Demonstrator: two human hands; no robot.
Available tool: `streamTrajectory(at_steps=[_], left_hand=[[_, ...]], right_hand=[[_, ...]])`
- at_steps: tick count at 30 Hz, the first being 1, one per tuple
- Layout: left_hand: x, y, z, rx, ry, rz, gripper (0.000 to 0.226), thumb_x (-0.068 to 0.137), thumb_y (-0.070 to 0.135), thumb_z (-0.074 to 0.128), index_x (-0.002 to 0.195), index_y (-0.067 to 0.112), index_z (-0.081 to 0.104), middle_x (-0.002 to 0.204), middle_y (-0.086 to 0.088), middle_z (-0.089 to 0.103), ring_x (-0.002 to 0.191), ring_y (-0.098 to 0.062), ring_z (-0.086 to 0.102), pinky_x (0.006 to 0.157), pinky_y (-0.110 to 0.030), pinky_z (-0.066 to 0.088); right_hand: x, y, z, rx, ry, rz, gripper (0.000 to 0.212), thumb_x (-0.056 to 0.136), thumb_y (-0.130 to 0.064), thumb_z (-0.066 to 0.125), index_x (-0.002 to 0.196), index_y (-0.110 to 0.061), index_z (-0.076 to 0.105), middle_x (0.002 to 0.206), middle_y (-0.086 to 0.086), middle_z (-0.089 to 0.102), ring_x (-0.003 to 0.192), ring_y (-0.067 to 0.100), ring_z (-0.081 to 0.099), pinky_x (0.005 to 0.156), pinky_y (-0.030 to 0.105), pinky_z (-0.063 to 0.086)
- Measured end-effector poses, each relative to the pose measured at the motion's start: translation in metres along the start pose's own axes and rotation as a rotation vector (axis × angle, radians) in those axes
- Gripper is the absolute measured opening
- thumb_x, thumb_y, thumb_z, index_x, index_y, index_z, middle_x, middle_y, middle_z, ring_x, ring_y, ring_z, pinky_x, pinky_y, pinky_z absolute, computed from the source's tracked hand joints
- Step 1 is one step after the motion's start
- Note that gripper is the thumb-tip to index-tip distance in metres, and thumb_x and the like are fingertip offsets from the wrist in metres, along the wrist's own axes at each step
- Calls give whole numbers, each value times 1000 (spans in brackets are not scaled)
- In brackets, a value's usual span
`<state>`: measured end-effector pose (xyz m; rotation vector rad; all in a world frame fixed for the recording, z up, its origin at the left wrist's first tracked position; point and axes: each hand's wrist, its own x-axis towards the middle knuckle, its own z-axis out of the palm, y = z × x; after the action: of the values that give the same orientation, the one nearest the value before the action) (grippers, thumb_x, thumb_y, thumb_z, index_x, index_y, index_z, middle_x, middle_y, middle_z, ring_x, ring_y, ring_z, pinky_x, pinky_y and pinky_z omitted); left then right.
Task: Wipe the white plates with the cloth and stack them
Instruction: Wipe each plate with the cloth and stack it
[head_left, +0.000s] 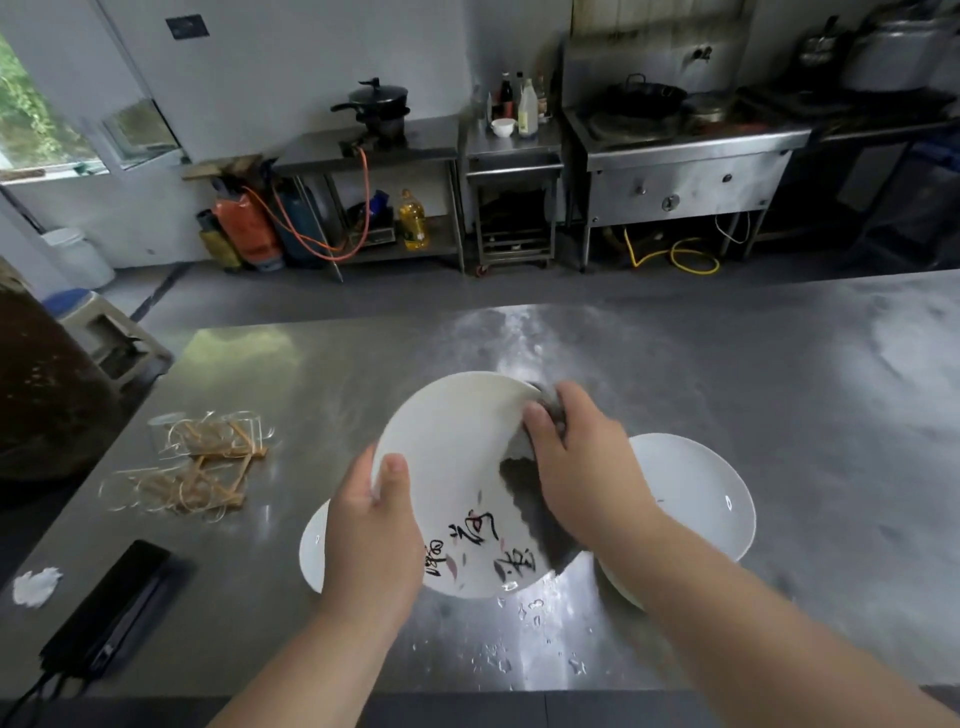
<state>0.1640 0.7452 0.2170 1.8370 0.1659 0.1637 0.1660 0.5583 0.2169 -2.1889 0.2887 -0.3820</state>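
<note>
Head view: wiping step. We log round white ceramic plate with black calligraphy (452, 467) tilted at frame centre; left hand (374, 525) clamps its left rim, right hand (576, 467) pinches dark grey cloth (522, 480) over right rim. Next, we judge: stack on plain white plate (691, 483), centre-right.

I get one view only, a wide-angle camera worn on the head, facing forward and down. It sits close above the left grip (371, 525) and right grip (582, 467); beyond the grips the tabletop (779, 415) runs away toward the far wall (311, 62).
</note>
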Motion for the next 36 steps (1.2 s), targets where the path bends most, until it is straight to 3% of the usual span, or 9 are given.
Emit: streamTrajectory(at_steps=[4, 7, 10, 16, 20, 26, 28, 32, 36], left_hand=[[6, 6, -4, -21, 46, 15, 39, 112, 37, 45, 99, 69, 63, 100, 38, 71, 94, 14, 66, 81, -29, 54], [14, 7, 0, -199, 156, -61, 27, 112, 36, 46, 119, 49, 68, 112, 26, 74, 108, 0, 69, 102, -46, 55], [11, 2, -4, -78, 33, 10, 27, 110, 40, 45, 117, 60, 62, 107, 39, 69, 98, 17, 64, 92, -36, 53], [39, 19, -17, 133, -439, 122, 18, 103, 43, 55, 110, 41, 71, 102, 9, 78, 95, -14, 73, 84, -42, 56], [43, 17, -12, 162, -361, 197, 20, 108, 36, 53, 100, 41, 71, 86, 5, 76, 78, -18, 68, 75, -42, 55], [38, -22, -18, 206, -101, 34, 24, 105, 43, 47, 100, 42, 70, 93, 6, 73, 92, -18, 67, 77, -35, 52], [39, -31, -18, 320, -217, 66, 25, 108, 41, 45, 114, 43, 70, 104, 10, 75, 99, -13, 67, 85, -29, 53], [35, -16, -6, 273, -478, 252, 22, 103, 46, 49, 100, 53, 70, 87, 16, 72, 78, -4, 64, 66, -20, 45], [39, -12, -9, 187, -227, 172, 26, 99, 45, 48, 94, 62, 67, 88, 20, 73, 81, -8, 65, 67, -25, 48]], right_hand=[[27, -17, -15, -154, -98, -189, 29, 105, -46, 48, 81, -35, 37, 66, -10, 51, 60, 6, 49, 50, 26, 28], [2, -7, 12, 109, 0, 87, 25, 105, -47, 47, 81, -41, 41, 72, -10, 59, 69, -2, 56, 51, 17, 30], [-6, 7, 19, 158, 25, 208, 24, 106, -42, 48, 83, -36, 44, 74, -12, 60, 72, -3, 57, 53, 13, 32], [47, -21, -26, -276, -336, -369, 28, 103, -48, 53, 83, -28, 46, 72, -10, 56, 68, 7, 52, 58, 29, 38], [43, -44, -18, -411, -310, -477, 33, 103, -53, 49, 81, -31, 38, 66, -10, 49, 61, 7, 45, 50, 31, 29], [-15, 14, 15, -31, -150, 154, 30, 105, -49, 45, 84, -27, 48, 75, -8, 61, 73, 17, 57, 56, 19, 33], [-14, 18, 15, -149, -238, 68, 25, 105, -50, 45, 87, -32, 49, 80, -10, 64, 77, 19, 59, 59, 25, 39], [22, -11, 3, -387, -381, -511, 23, 101, -55, 51, 93, -34, 50, 72, -13, 51, 71, 17, 48, 56, 33, 33], [25, -10, 9, -283, -177, -272, 30, 103, -53, 47, 88, -28, 46, 73, -8, 58, 69, 21, 51, 59, 37, 38]])
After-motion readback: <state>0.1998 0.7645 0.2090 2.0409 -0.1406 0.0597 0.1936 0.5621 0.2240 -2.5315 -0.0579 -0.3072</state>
